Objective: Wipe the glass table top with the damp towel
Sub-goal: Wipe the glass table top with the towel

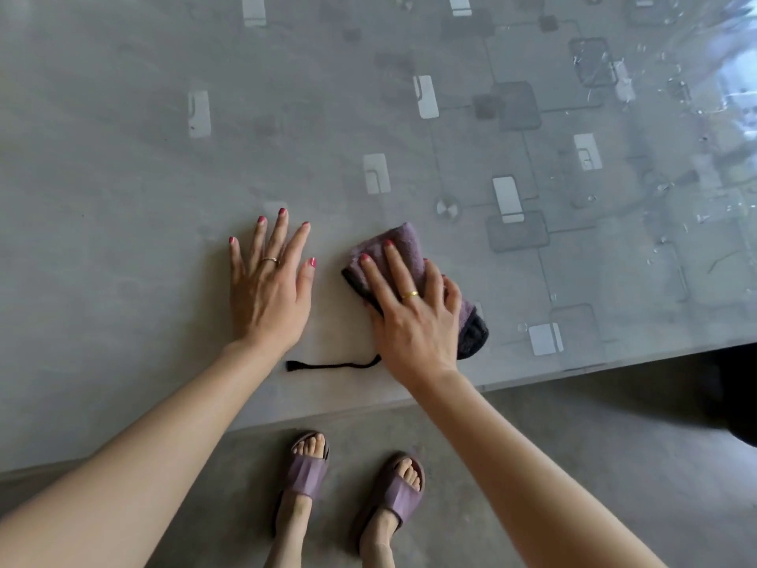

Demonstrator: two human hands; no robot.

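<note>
The glass table top (135, 166) fills most of the view, grey with pale and dark rectangles showing through it. A folded purple towel (403, 248) with a dark edge lies on the glass near the front edge, and a black string (327, 366) trails from it to the left. My right hand (413, 317) presses flat on the towel with straight fingers. To its left, my left hand (268, 286) rests flat on the bare glass, fingers spread.
The table's front edge (352, 414) runs diagonally below my hands. Beneath it is a grey floor (553, 444) and my feet in purple sandals (348, 481). Bright glare and wet streaks (688, 108) mark the glass at the right. A dark object (737, 399) sits under the right edge.
</note>
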